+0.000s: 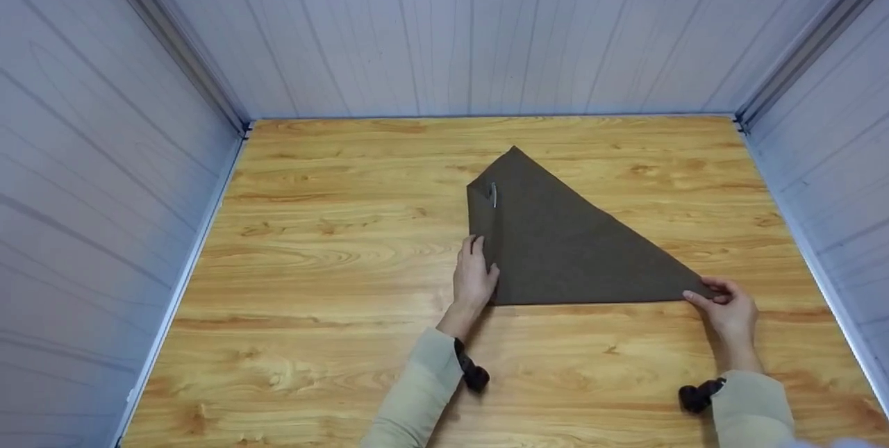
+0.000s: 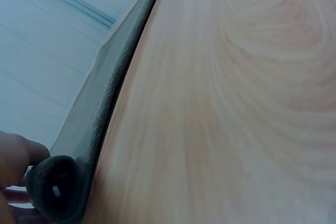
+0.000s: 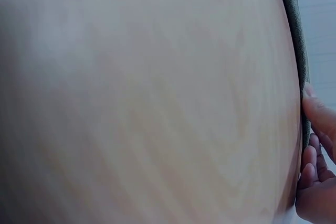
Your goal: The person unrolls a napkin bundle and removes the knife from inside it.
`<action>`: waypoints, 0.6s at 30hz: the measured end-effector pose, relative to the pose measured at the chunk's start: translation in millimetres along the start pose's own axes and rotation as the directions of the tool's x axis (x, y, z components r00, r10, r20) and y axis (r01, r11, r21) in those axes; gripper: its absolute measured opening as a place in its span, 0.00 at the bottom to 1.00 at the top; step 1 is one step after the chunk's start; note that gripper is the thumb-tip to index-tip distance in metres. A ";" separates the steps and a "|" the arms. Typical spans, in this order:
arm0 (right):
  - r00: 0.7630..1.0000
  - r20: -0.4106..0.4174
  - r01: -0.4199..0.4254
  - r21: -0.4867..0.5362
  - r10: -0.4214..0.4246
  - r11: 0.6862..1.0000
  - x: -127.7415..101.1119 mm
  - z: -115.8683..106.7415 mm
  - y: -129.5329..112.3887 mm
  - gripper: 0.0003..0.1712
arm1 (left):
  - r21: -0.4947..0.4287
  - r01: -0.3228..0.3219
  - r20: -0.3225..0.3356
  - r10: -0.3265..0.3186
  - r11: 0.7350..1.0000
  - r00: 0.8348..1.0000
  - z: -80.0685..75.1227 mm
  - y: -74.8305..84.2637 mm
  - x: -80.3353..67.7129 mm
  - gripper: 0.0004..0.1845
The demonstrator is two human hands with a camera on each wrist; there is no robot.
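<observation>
A dark brown cloth [image 1: 569, 246] lies folded in a roughly triangular shape, its long point toward the right. Along its left side the edge is turned over in a narrow fold; in the left wrist view this shows as a rolled end [image 2: 55, 187] with a small pale spot inside. A thin, curved, silvery thing [image 1: 494, 195] lies near the upper part of that fold; its kind is unclear. My left hand [image 1: 474, 278] holds the turned edge between thumb and fingers. At the right point of the cloth, my right hand [image 1: 729, 305] pinches the corner.
The cloth is on a wood-grain tabletop [image 1: 312, 260]. Pale panels stand at the back [image 1: 430, 31], the left [image 1: 104, 191] and the right [image 1: 840, 156]. Black wrist devices sit on the left cuff [image 1: 430, 358] and the right cuff [image 1: 753, 396].
</observation>
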State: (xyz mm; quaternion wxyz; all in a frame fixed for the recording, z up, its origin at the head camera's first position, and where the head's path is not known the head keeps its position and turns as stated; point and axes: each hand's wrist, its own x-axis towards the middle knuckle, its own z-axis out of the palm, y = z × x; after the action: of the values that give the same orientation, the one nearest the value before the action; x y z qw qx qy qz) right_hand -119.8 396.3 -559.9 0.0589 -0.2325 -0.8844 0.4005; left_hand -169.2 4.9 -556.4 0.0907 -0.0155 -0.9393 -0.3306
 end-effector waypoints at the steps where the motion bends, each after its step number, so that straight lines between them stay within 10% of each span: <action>1: 1.000 -0.001 0.001 -0.001 -0.001 1.000 0.0 0.3 -0.1 0.30 | -0.016 0.004 -0.003 -0.004 1.000 1.000 -2.1 -1.7 -0.1 0.25; 13: 1.000 -0.003 -0.007 -0.005 0.007 1.000 2.2 2.4 2.4 0.30 | -0.078 0.032 -0.067 -0.037 0.996 0.997 -22.4 -24.0 -2.9 0.20; 18: 1.000 -0.009 -0.011 0.001 0.011 1.000 0.9 2.9 0.6 0.29 | -0.017 -0.043 -0.120 0.041 0.999 0.992 -20.9 -20.7 -3.7 0.20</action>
State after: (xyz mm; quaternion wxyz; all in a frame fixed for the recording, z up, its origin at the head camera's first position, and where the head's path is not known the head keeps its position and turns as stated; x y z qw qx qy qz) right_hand -121.3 395.1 -562.4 0.0607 -0.2389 -0.8827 0.4002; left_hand -164.0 -24.2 -553.9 0.1535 -0.0164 -0.9284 -0.3381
